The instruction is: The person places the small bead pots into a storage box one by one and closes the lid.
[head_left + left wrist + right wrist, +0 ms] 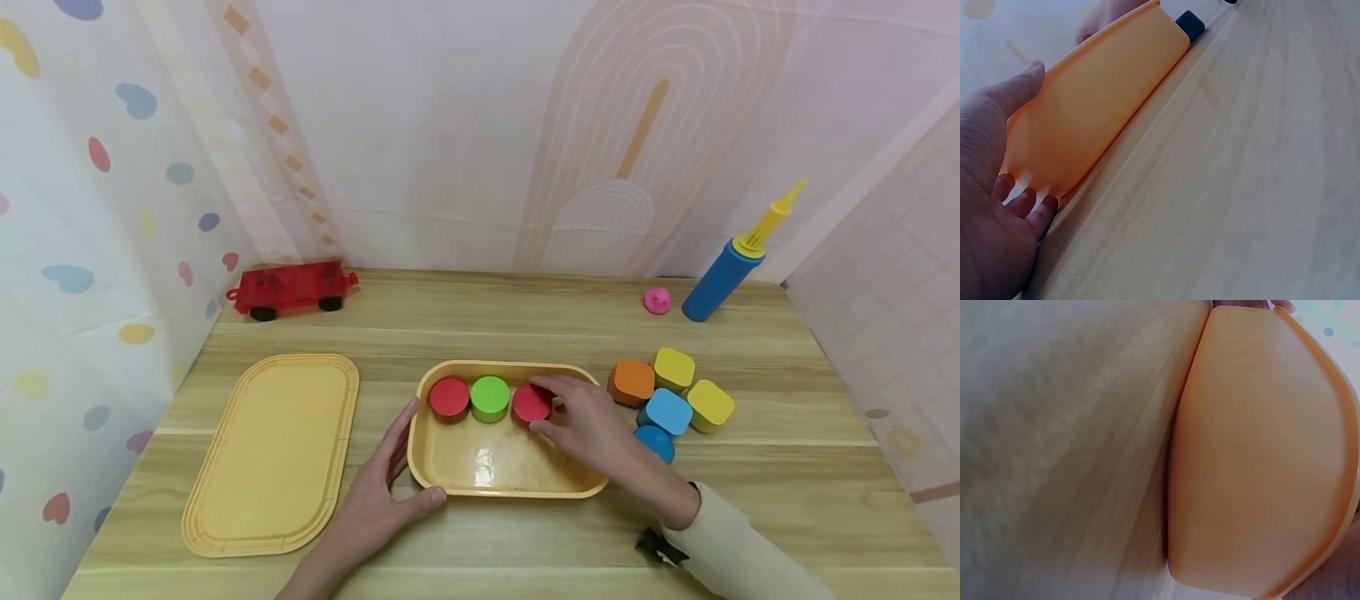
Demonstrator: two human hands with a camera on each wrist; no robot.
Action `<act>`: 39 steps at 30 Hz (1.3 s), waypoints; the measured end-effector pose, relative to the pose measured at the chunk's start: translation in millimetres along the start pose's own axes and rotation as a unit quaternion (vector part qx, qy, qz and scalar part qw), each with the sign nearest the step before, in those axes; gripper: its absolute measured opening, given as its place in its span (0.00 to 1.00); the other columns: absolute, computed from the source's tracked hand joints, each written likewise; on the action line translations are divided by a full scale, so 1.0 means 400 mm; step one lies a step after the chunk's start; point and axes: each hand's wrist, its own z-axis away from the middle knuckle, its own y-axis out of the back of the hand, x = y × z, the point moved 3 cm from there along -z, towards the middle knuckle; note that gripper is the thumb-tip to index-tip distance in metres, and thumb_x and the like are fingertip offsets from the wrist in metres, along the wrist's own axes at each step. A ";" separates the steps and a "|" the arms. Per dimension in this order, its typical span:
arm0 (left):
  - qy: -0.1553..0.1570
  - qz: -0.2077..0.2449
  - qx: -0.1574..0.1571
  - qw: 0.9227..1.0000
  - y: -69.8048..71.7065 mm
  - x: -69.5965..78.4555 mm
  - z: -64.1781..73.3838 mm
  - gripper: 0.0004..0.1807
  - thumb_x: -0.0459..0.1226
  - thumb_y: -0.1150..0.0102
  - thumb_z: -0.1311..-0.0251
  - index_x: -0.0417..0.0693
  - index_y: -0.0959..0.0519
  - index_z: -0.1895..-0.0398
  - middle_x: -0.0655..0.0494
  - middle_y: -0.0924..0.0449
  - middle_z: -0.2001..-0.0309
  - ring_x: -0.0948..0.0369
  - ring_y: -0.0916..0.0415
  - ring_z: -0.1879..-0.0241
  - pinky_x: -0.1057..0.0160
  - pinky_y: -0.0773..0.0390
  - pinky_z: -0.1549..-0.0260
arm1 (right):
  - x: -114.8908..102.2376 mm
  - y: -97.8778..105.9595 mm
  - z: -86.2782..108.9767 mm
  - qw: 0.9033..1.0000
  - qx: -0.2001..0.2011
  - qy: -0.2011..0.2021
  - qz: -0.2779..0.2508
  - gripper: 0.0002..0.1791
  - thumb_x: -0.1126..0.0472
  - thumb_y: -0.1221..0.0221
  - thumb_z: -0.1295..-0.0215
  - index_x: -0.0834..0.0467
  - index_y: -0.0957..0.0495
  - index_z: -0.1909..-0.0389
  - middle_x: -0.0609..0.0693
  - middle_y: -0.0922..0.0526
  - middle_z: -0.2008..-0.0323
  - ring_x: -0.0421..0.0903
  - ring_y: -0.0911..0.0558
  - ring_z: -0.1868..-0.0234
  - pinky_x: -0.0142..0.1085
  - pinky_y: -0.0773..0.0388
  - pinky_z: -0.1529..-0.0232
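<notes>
Red block — right hand pinching, left hand wide round tray

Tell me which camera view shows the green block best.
The head view: it looks down on the green block, uncovered between two red blocks inside the tray. Both wrist views show none of it.

Eight blocks, one tray, one lid, one toy wagon, one pump, one pink toy

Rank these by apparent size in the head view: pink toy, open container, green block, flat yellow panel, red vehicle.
1. Open container and flat yellow panel: too alike to rank
2. Red vehicle
3. Green block
4. Pink toy
</notes>
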 end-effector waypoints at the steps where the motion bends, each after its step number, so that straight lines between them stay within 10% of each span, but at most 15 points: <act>1: -0.001 0.000 0.000 1.000 0.000 0.000 0.000 0.62 0.35 0.17 0.38 0.68 0.48 0.08 0.42 0.44 0.12 0.45 0.43 0.16 0.76 0.37 0.25 | 0.000 -0.001 -0.001 1.000 0.000 0.000 0.005 0.32 0.65 0.19 0.38 0.66 0.16 0.33 0.62 0.12 0.39 0.58 0.10 0.44 0.49 0.09 0.45; 39: 0.001 0.001 -0.002 1.000 0.000 -0.003 -0.003 0.62 0.34 0.18 0.37 0.69 0.48 0.08 0.43 0.45 0.12 0.43 0.45 0.15 0.77 0.37 0.25 | 0.002 0.011 0.007 0.997 0.076 -0.005 -0.006 0.30 0.66 0.16 0.43 0.63 0.12 0.39 0.56 0.09 0.50 0.53 0.10 0.52 0.45 0.07 0.52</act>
